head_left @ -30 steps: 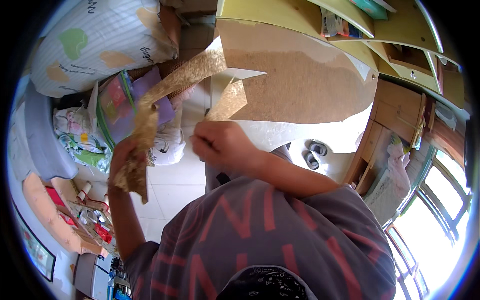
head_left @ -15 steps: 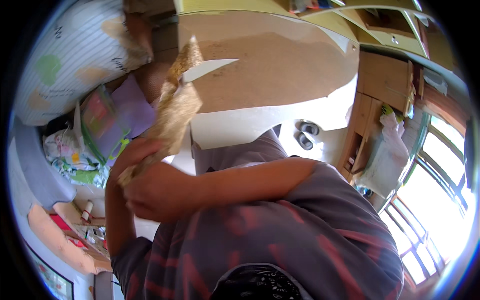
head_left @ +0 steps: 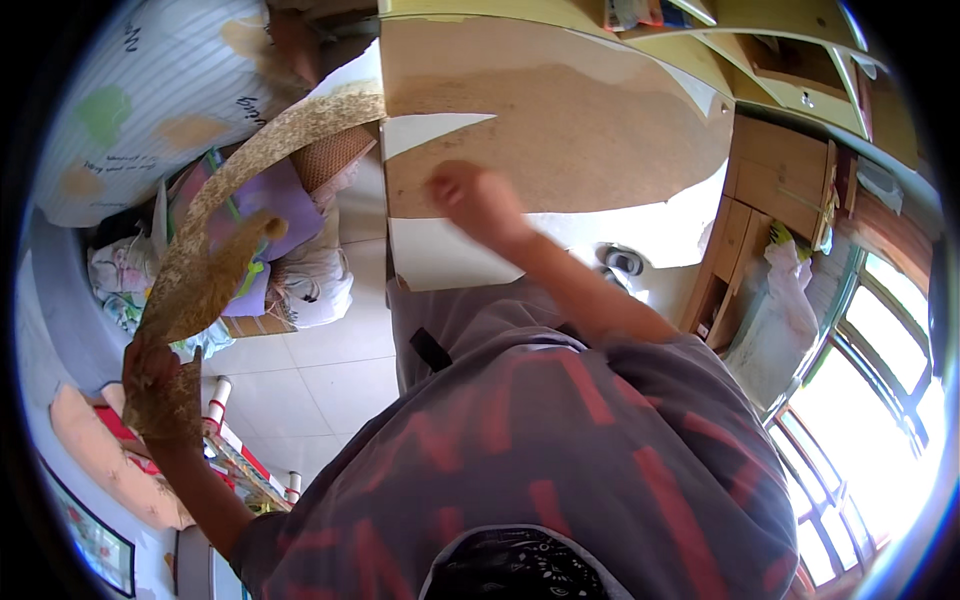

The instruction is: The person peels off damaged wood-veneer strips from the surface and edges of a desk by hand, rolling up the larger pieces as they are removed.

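Observation:
My left hand (head_left: 150, 365), out at the far left, is closed around a long peeled strip of covering (head_left: 290, 125). The strip is mottled brown and tan, with a white part at its upper end. It curves up from my hand to the left edge of the tabletop (head_left: 570, 120); I cannot tell whether it is attached there. A loose flap of it folds over near my hand. Over the tabletop's near left part, my right hand (head_left: 475, 205) is curled and slightly blurred, with nothing visible in it. White surface shows along the near edge and in a wedge at the left.
A large printed white bag (head_left: 160, 110) fills the upper left. Below it lie purple sheets (head_left: 280, 215) and a white plastic bag (head_left: 315, 280). Shelving (head_left: 790, 60) stands behind the table, wooden cabinets (head_left: 780, 165) at right. Dark slippers (head_left: 623, 262) lie on the floor.
My hands, earlier together on the strip, have parted. The left has swung down and left with it; the right has let go and moved over the tabletop. The strip is now stretched out longer.

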A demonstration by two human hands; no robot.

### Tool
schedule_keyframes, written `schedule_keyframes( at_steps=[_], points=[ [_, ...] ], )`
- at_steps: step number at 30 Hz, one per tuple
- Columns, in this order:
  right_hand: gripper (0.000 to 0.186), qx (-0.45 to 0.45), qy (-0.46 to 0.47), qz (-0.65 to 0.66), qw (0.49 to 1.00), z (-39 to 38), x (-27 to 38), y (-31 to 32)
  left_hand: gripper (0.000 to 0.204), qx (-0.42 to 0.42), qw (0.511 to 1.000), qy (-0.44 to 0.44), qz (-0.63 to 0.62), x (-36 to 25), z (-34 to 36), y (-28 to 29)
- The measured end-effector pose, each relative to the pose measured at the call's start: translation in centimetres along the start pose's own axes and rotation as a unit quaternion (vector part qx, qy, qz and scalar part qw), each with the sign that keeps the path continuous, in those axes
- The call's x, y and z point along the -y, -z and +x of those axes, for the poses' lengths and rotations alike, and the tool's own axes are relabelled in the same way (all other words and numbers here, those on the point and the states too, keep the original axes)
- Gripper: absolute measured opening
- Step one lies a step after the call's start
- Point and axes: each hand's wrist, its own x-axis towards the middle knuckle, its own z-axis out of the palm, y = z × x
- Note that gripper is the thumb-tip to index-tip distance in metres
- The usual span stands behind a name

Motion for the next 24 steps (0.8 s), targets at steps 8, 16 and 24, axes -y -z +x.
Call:
schedule_keyframes(
  at_steps=[8, 16, 24],
  points=[
    [0.012, -0.175, -0.050, -0.068, 0.981, 6.0, -7.8, 2.7, 0.027, 0.012, 0.967, 0.140, -0.214, 1.6, 2.5, 2.3],
    [0.010, -0.209, -0.058, -0.085, 0.973, 6.4, -8.8, 0.9, 0.028, -0.073, 0.987, 0.069, -0.129, 2.8, 2.4, 3.8],
    [0.009, -0.172, 0.009, -0.137, 0.975, 6.6, -9.2, 1.2, 0.027, 0.150, 0.948, 0.135, -0.247, 3.4, 3.4, 4.9]
  ],
)
